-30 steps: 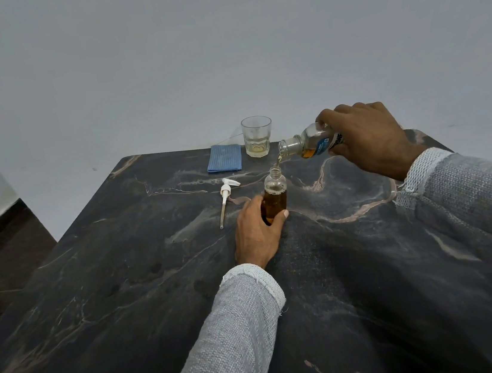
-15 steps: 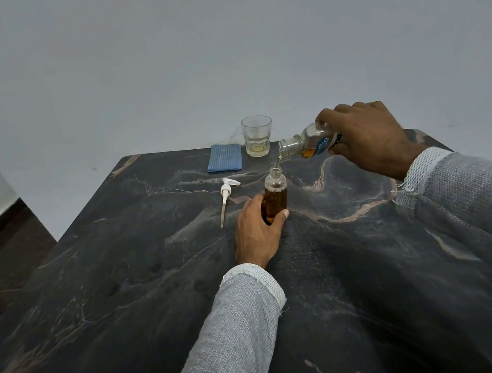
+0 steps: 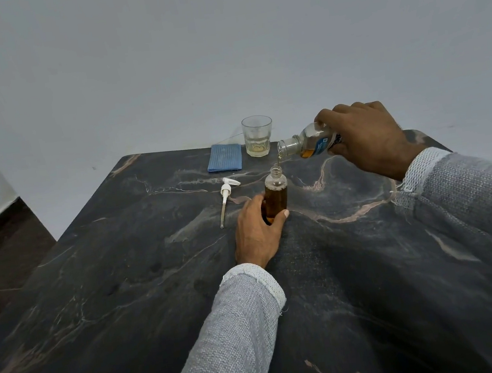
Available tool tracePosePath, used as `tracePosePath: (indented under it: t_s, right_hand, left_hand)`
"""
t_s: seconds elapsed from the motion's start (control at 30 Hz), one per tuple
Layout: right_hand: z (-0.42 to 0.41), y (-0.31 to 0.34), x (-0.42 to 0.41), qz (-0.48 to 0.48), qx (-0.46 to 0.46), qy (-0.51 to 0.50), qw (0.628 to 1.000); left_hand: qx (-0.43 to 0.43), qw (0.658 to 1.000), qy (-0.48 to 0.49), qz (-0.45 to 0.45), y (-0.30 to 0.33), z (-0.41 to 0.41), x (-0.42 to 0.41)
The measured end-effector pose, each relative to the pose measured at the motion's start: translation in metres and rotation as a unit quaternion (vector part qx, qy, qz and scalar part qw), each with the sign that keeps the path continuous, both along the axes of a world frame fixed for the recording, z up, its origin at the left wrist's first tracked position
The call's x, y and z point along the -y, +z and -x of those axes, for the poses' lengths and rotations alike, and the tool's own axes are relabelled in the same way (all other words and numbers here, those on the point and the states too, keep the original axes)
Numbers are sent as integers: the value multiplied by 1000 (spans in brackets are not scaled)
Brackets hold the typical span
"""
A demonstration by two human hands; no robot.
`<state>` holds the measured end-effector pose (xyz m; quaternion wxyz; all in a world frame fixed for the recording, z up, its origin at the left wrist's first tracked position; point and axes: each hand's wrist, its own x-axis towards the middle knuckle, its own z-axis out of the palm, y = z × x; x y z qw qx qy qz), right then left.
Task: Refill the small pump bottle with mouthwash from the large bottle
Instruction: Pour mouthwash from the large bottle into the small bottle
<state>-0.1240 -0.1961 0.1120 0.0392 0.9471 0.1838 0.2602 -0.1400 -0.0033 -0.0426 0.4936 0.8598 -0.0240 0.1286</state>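
The small clear bottle [image 3: 276,196] stands upright on the dark marble table [image 3: 127,295], uncapped and filled with amber liquid nearly to its shoulder. My left hand [image 3: 257,235] grips its lower part. My right hand [image 3: 363,136] holds the large clear bottle [image 3: 308,143] tipped nearly level, its mouth just above the small bottle's neck. A thin stream of amber mouthwash runs from one into the other. The white pump head [image 3: 227,190] with its dip tube lies flat to the left of the small bottle.
A folded blue cloth [image 3: 224,157] and a glass tumbler [image 3: 258,136] holding a little pale liquid sit at the table's far edge, against the white wall. The table's left edge drops to a dark floor.
Both hands and both bottles stay where they were. The pour continues; no clear rise in the liquid level shows.
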Motion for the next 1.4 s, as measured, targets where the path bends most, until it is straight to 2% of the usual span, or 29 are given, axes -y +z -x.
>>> tracePosePath:
  t_s: [0.73, 0.87, 0.93, 1.03, 1.17, 1.3, 1.4]
  right_hand:
    - [0, -5, -2, -4, 5, 4, 1000]
    - [0, -11, -5, -36, -20, -4, 999]
    - [1, -17, -7, -85, -60, -9, 995]
    - [6, -27, -7, -232, -153, -3, 961]
    - [14, -35, -6, -418, -265, 42, 868]
    - [21, -54, 9, -524, -291, 70, 798]
    - [25, -72, 26, -572, -289, 64, 765]
  left_hand:
    - [15, 1000, -2, -1, -2, 0, -1]
    - [11, 1000, -2, 0, -1, -2, -1]
    - [1, 1000, -3, 2, -1, -2, -2]
    - [-10, 1000, -7, 0, -1, 1, 1]
    - [-5, 1000, -2, 4, 0, 0, -1]
    - [9, 1000, 0, 2, 1, 1, -2]
    - [10, 1000, 0, -2, 2, 2, -1]
